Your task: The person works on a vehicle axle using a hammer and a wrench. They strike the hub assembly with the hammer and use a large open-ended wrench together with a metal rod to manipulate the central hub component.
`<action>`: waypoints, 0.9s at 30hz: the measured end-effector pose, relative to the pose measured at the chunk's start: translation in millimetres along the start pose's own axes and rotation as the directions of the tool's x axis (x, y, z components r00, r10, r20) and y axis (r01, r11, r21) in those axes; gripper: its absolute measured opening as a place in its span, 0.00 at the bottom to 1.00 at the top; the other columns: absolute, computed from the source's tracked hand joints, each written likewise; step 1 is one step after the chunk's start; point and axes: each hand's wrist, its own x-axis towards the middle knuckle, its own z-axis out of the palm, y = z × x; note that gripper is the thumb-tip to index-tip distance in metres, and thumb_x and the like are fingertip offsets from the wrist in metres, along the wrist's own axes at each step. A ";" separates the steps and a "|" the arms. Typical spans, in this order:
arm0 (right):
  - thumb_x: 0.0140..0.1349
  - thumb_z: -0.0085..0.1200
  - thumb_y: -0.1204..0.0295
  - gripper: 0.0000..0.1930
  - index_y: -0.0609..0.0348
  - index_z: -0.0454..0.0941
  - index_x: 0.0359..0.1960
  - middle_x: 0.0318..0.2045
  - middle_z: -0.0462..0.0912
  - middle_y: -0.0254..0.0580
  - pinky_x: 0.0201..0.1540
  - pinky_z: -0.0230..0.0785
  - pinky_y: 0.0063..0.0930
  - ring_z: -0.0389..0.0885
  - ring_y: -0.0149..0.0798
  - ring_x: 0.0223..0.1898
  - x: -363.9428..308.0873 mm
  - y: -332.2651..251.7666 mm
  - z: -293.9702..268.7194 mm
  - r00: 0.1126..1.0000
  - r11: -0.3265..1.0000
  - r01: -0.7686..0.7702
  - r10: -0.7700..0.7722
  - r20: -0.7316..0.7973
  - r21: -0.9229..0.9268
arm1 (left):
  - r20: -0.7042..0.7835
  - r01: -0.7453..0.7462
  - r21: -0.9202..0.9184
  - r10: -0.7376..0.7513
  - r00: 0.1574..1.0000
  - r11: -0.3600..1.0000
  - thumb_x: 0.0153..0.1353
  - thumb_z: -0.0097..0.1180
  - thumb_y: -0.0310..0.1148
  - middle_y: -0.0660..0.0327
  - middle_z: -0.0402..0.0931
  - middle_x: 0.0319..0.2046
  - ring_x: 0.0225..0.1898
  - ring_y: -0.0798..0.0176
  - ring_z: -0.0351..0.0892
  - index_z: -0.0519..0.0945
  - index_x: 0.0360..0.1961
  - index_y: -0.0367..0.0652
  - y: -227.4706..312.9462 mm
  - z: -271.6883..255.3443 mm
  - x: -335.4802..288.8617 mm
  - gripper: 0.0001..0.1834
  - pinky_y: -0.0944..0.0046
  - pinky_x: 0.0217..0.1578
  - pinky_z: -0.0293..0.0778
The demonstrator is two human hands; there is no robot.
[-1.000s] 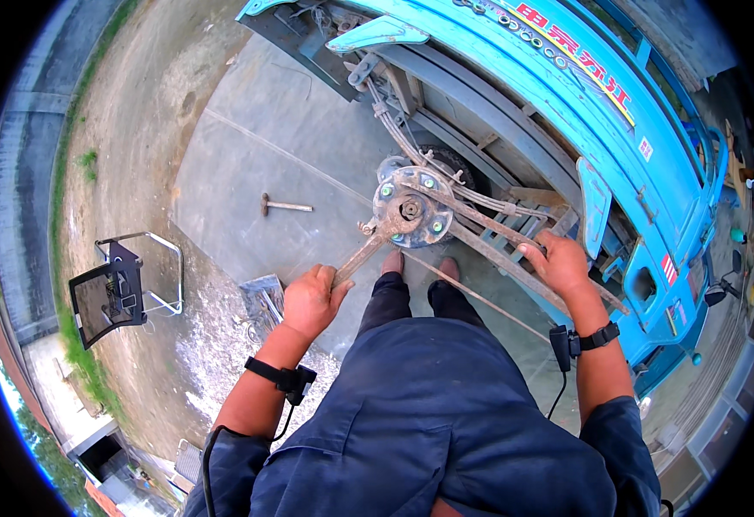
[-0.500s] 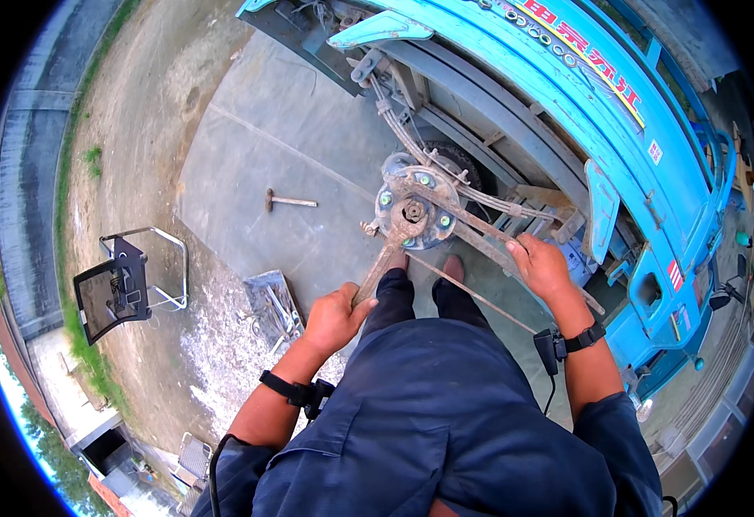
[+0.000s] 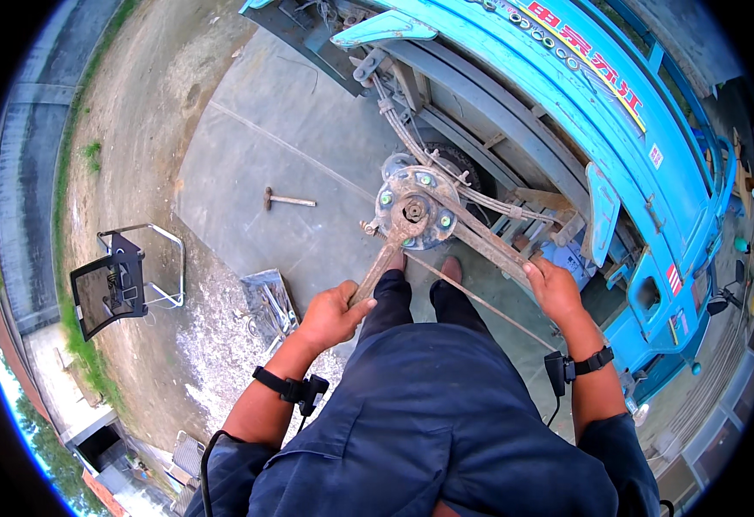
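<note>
The round wheel hub (image 3: 387, 222), greasy and fitted with several studs, faces up in front of me beside the truck. A large rusty wrench (image 3: 380, 269) has its jaw at the hub's center. My left hand (image 3: 331, 315) is closed around the wrench's near end. My right hand (image 3: 556, 289) is wrapped round the near end of a long rusty bar (image 3: 479, 229). The bar slants from the hub's upper part down to the right. How its far end meets the studs I cannot make out.
A blue truck body (image 3: 558, 95) with a leaf spring (image 3: 498, 205) stands at the right. A hammer (image 3: 291, 201) lies on the concrete. At the left are a tool tray (image 3: 284, 289) and a black chair (image 3: 127, 284). A thin rod (image 3: 489, 304) runs past my feet.
My right hand and the bar have swung down and to the right, toward the beam below. My left hand and the wrench have barely shifted.
</note>
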 end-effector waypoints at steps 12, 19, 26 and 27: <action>0.66 0.51 0.55 0.17 0.57 0.75 0.29 0.25 0.80 0.57 0.32 0.70 0.53 0.79 0.62 0.30 -4.4 -18.2 11.1 0.998 0.991 -0.053 0.050 -0.029 -0.123 | 0.089 0.103 -0.261 -0.083 0.993 0.960 0.71 0.52 0.42 0.63 0.75 0.21 0.21 0.70 0.75 0.72 0.35 0.38 17.1 22.0 -9.4 0.16 0.68 0.22 0.71; 0.65 0.52 0.54 0.18 0.57 0.78 0.33 0.27 0.82 0.56 0.34 0.70 0.53 0.80 0.60 0.32 14.8 -5.3 -10.0 1.000 0.990 0.008 -0.009 -0.008 -0.142 | 0.318 0.299 -0.677 -0.100 0.943 0.672 0.72 0.48 0.43 0.59 0.76 0.24 0.25 0.62 0.80 0.72 0.38 0.40 15.4 43.7 -1.5 0.15 0.64 0.25 0.76; 0.63 0.55 0.58 0.16 0.58 0.79 0.42 0.33 0.81 0.48 0.42 0.68 0.46 0.78 0.53 0.38 16.3 -21.9 -2.7 0.940 0.973 0.099 -0.160 -0.301 -0.207 | 0.384 0.369 -0.789 -0.074 0.920 0.492 0.74 0.45 0.43 0.58 0.74 0.20 0.26 0.57 0.81 0.71 0.36 0.42 22.2 62.0 -1.6 0.15 0.61 0.22 0.77; 0.62 0.56 0.59 0.16 0.59 0.78 0.42 0.33 0.80 0.46 0.42 0.67 0.45 0.77 0.52 0.38 18.4 -21.1 -0.7 0.918 0.964 0.122 -0.200 -0.344 -0.235 | 0.390 0.376 -0.796 -0.073 0.918 0.474 0.74 0.44 0.43 0.58 0.73 0.20 0.26 0.56 0.81 0.71 0.36 0.42 19.8 66.2 -0.7 0.15 0.60 0.22 0.77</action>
